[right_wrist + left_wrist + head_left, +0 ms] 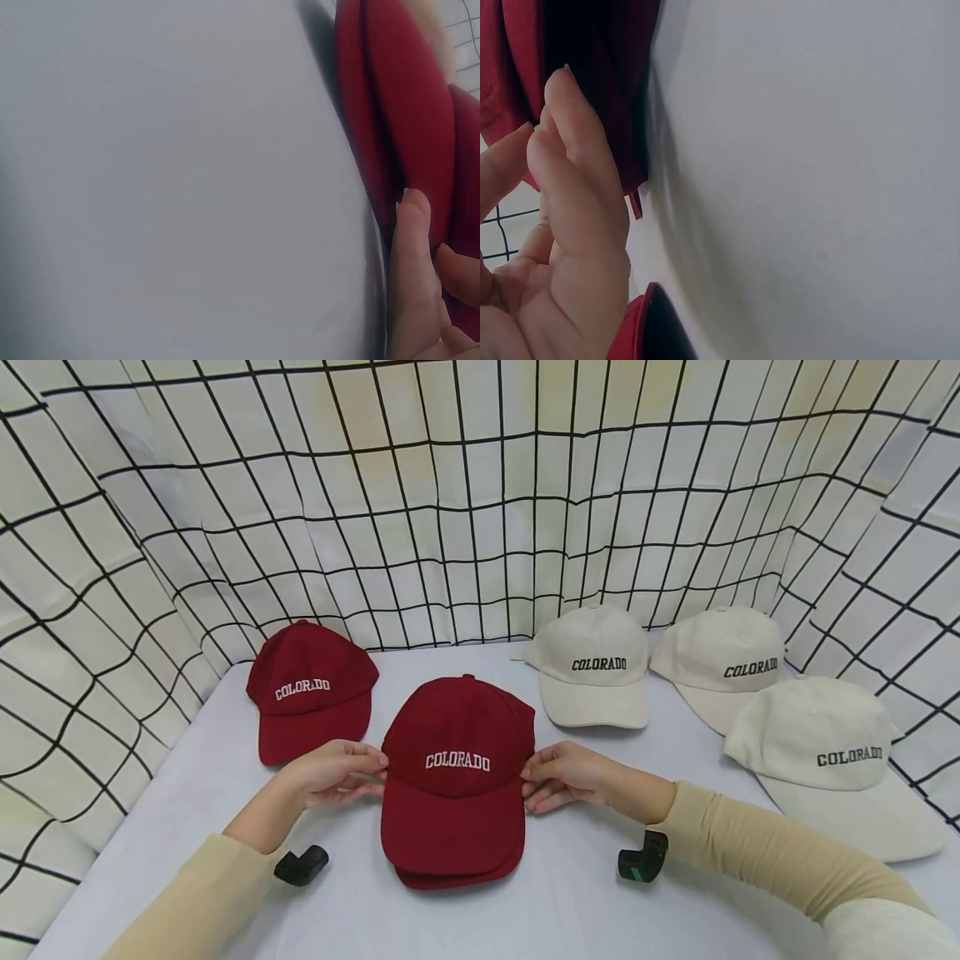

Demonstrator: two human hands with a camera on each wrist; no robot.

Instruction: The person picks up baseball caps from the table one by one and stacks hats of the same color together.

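A dark red baseball cap (461,722) with COLORADO in white letters sits in the middle of the table, brim toward me. Under its brim shows the brim of a second red cap (459,882), stacked beneath and mostly hidden. My left hand (341,774) pinches the upper cap's left edge between thumb and fingers. On the opposite side, my right hand (566,777) pinches the edge where crown meets brim. The right wrist view shows the fingertips (414,206) at the gap between two red layers (412,97).
Another red cap (313,693) lies at the back left, close behind my left hand. To the right stand three cream caps: one at the back (595,664), one beside it (723,660), one nearer (825,752). Black-gridded white cloth (480,527) walls the white table.
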